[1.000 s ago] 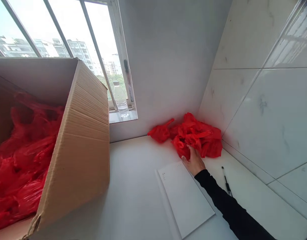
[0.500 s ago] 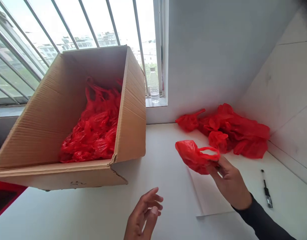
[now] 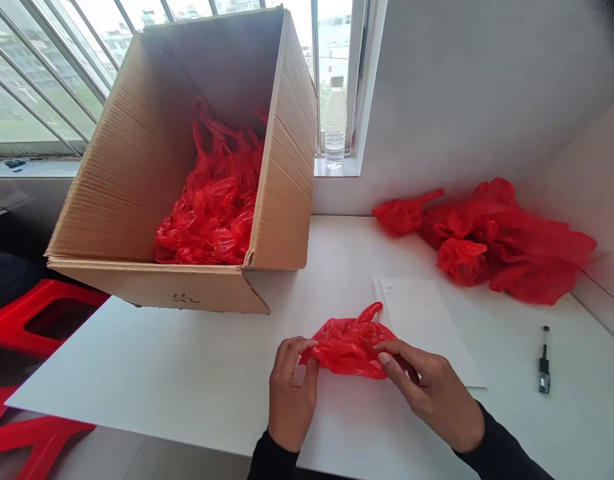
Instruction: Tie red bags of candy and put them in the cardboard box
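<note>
A crumpled red plastic bag (image 3: 349, 343) is stretched between my two hands just over the white table. My left hand (image 3: 294, 387) pinches its left end between thumb and fingers. At the bag's right end, my right hand (image 3: 427, 380) grips the plastic with thumb and fingertips. One handle loop of the bag sticks up at the top. Behind my left hand stands an open cardboard box (image 3: 281, 200), tilted, with many crumpled red bags (image 3: 217, 207) inside.
Flattened red bags (image 3: 527, 247) lie heaped against the wall at the right. White paper (image 3: 427, 320) and a black pen (image 3: 544, 367) rest on the table (image 3: 187, 373). A water bottle (image 3: 335, 123) stands on the windowsill. Red stools (image 3: 47, 320) are at the lower left.
My right hand has brought the red bag left and down to the middle. My left hand, earlier open and apart, has taken hold of its left end. The view has shifted.
</note>
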### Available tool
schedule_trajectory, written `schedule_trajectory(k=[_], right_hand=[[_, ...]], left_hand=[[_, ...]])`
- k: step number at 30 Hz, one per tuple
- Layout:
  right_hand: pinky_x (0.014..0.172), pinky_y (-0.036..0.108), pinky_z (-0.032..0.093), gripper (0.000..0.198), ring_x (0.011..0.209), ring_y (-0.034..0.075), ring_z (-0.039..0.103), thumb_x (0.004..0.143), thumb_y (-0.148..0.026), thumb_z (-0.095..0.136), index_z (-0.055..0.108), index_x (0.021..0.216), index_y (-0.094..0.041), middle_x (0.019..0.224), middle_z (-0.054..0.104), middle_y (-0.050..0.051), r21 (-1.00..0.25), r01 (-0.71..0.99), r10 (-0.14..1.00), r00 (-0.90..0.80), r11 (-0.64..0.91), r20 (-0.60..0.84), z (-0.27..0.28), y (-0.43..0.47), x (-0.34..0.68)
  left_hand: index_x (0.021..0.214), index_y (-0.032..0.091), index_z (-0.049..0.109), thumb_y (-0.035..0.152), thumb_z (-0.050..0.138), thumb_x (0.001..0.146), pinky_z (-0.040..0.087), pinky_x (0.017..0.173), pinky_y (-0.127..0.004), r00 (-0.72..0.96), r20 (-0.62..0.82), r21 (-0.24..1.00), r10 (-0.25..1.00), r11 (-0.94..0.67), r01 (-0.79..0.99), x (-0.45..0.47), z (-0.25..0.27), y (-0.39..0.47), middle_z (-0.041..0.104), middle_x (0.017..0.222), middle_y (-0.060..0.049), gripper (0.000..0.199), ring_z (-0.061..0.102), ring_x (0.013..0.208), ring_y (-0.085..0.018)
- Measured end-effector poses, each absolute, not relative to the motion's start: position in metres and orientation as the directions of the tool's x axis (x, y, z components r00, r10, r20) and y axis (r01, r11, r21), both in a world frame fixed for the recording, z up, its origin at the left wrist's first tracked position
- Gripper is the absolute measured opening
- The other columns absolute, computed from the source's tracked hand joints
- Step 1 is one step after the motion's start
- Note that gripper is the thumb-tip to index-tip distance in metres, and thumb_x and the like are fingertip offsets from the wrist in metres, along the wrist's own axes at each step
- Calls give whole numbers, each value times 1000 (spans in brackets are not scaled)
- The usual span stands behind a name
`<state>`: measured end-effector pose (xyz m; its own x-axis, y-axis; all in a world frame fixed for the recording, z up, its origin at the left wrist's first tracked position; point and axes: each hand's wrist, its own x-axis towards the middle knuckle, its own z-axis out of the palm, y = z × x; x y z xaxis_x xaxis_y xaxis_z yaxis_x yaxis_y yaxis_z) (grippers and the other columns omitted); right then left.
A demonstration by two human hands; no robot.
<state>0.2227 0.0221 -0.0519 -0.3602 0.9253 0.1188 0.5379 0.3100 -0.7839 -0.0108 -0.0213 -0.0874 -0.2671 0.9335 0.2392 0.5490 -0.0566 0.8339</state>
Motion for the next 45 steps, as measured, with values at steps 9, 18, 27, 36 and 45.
schedule_trajectory(k=[9, 18, 27, 36, 45], right_hand=[[92, 50, 47, 31, 110, 30, 54, 93, -25, 58, 60, 124, -24, 121, 59, 11, -508, 672, 843, -421, 538, 336, -58, 34, 202], [83, 46, 47, 13, 85, 22, 55, 98, -29, 48, 56, 89, -25, 86, 62, 2, -707, 620, 929, -335, 341, 154, -64, 42, 224], [112, 55, 34, 39, 119, 25, 51, 97, -29, 50, 42, 135, -29, 125, 59, 5, -706, 565, 888, -406, 428, 215, -51, 29, 217], [49, 28, 45, 19, 92, 23, 58, 98, -41, 46, 58, 95, -27, 95, 63, 4, -792, 594, 986, -156, 146, 64, -48, 37, 237], [84, 37, 46, 21, 88, 19, 56, 96, -46, 52, 60, 106, -30, 89, 60, -1, -858, 486, 959, -280, 169, 30, -32, 31, 219]], left_hand=[[126, 32, 60, 26, 52, 96, 47, 103, -46, -60, 293, 721, 954, -179, 669, 5, -70, -16, 58, 128, -7, 32, 49, 125, -26], [94, 29, 64, 32, 55, 96, 53, 82, -39, -241, 257, 747, 936, -34, 664, -18, -74, -18, 67, 91, -1, 10, 62, 89, -21], [127, 32, 58, 21, 59, 91, 43, 107, -50, 63, 413, 554, 908, -306, 775, 3, -56, -11, 61, 124, -6, 38, 53, 121, -27], [101, 28, 63, 40, 57, 93, 52, 85, -37, -440, 139, 850, 887, 121, 512, -29, -55, -23, 67, 105, -3, 16, 64, 99, -23], [108, 31, 64, 29, 61, 93, 48, 86, -31, -262, 297, 796, 918, -87, 599, -8, -37, -21, 62, 108, -2, 15, 59, 102, -20]])
